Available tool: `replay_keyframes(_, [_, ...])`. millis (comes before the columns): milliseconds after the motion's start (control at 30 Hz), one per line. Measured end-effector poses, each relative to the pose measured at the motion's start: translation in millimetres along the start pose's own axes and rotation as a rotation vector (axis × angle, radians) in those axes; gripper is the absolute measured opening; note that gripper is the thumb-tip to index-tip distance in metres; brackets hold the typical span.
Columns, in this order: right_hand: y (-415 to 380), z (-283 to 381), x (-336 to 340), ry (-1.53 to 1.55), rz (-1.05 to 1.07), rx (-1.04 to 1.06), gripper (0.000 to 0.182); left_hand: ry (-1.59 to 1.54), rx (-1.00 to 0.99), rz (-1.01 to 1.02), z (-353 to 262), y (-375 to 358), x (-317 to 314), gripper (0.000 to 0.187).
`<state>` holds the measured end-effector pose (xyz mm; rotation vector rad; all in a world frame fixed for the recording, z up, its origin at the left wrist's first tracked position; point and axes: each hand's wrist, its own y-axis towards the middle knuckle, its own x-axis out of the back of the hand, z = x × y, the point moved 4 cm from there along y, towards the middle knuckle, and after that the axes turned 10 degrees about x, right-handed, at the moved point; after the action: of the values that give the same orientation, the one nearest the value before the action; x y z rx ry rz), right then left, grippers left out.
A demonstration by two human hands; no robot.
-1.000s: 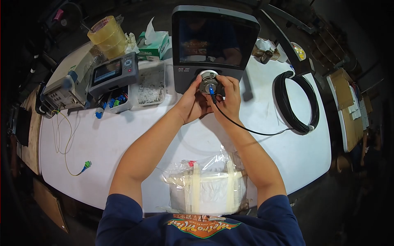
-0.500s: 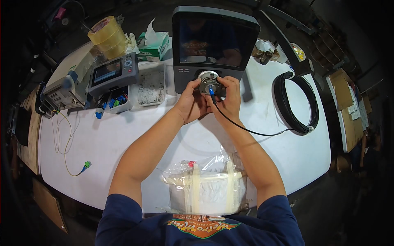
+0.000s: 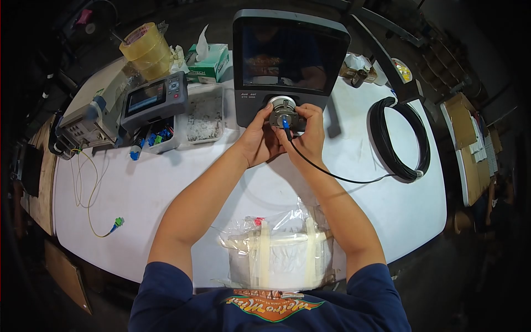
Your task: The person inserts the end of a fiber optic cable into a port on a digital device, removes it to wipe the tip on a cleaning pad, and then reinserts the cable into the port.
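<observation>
While the right hand (image 3: 307,137) pinches the blue connector (image 3: 285,123) into the round metal port (image 3: 283,112) and the left hand (image 3: 259,141) grips that port's rim at 12 o'clock below the monitor (image 3: 287,58), seating appears underway, calling next for a straight, gentle push.

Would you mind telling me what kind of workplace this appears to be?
Probably a fibre-optic test or assembly bench in a workshop: a screened inspection unit with a blue connector plugged in, a coil of black cable, and a handheld tester on a white table.
</observation>
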<state>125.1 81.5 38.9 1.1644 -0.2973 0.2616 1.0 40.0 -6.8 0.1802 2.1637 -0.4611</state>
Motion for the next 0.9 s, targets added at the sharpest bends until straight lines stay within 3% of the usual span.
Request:
replay_keyframes(233, [-1.9,-1.9,0.8,0.03,0.021,-0.024,0.06,-0.049,-0.015,0.095,0.0,-2.6,-7.8,0.059])
replay_keyframes(333, [4.1,5.8,5.0,0.004,-0.026,0.061,0.068,-0.06,-0.022,0.043,-0.8,-4.5,-7.4,0.057])
replay_keyframes(400, [5.0,12.5,2.7,0.04,0.02,0.143,0.074,-0.057,-0.048,0.126,0.0,-1.6,-1.0,0.054])
replay_keyframes(533, [4.3,9.0,4.3,0.013,0.005,0.12,0.072,-0.04,-0.031,0.184,0.2,-0.6,-0.2,0.054])
replay_keyframes(700, [7.3,11.3,4.6,-0.001,0.01,0.128,0.067,0.007,-0.058,-0.079,3.3,-4.5,-3.8,0.058])
replay_keyframes(900, [6.3,12.1,3.8,0.013,-0.008,0.125,0.064,-0.004,-0.06,-0.117,4.3,-5.0,-3.3,0.056])
